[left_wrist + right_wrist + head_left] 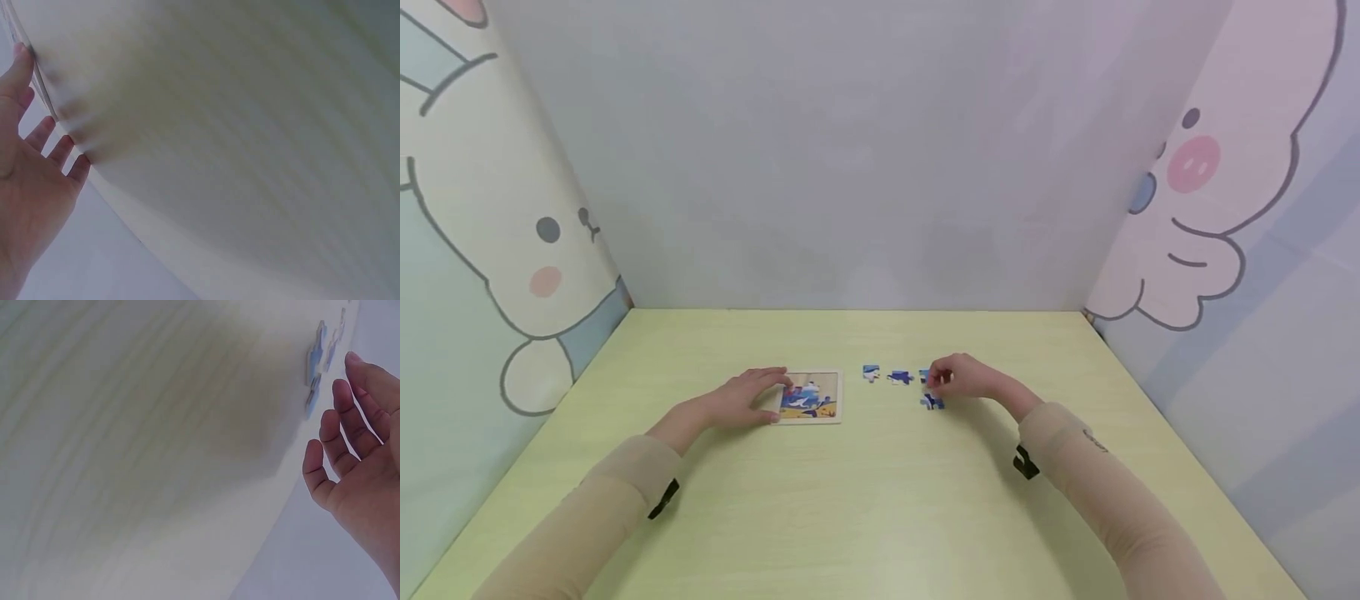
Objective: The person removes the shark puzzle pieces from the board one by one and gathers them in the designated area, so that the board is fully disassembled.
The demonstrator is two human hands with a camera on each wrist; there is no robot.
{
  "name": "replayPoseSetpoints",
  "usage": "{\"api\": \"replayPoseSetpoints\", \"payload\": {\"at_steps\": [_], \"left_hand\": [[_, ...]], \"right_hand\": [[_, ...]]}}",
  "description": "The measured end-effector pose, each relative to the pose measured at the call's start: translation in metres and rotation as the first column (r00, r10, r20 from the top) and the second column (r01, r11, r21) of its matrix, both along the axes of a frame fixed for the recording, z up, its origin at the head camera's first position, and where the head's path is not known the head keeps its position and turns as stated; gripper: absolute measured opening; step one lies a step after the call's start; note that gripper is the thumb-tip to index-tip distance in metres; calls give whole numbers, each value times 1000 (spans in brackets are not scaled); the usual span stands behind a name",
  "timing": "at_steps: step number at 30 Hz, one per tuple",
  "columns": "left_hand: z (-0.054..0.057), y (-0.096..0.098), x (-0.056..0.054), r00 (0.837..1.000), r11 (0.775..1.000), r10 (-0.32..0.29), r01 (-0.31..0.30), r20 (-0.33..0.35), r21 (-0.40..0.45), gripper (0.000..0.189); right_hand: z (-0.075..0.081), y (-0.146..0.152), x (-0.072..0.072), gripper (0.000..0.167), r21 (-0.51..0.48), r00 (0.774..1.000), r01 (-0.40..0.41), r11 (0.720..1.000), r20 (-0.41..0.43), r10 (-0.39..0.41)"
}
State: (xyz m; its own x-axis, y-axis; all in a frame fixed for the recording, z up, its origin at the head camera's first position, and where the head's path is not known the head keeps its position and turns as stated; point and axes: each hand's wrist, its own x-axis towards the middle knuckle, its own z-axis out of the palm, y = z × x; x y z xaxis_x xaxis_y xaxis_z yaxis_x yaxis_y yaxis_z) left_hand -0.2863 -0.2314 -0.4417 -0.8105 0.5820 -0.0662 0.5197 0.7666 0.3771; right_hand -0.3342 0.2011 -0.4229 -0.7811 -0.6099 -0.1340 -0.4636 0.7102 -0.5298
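A framed jigsaw puzzle (811, 422) with a sea picture lies on the table, partly filled, bare wood showing in its upper part. Along its left side rests my left hand (745, 400), thumb by the lower corner and fingertips over the upper left edge; the left wrist view shows that hand (37, 169) with fingers spread. My right hand (962, 377) hovers at the loose pieces, its fingertips over a blue puzzle piece (923, 377) that it partly covers. Just below lies another piece (932, 402). In the right wrist view the fingers of this hand (362, 437) are loosely bent, with nothing visible between them.
Between the puzzle and my right hand lie a blue and white piece (871, 372) and a dark blue piece (900, 377). The pale yellow table (880, 500) ends at a grey back wall (865, 167), with cartoon-printed panels at both sides.
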Motion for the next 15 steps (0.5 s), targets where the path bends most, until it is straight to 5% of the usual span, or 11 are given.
{"api": "replayPoseSetpoints", "payload": {"at_steps": [15], "left_hand": [[1, 0, 1, 1000, 1000, -16, 16, -11, -5, 53]], "right_hand": [[33, -39, 3, 10, -49, 998, -51, 998, -24, 50]]}}
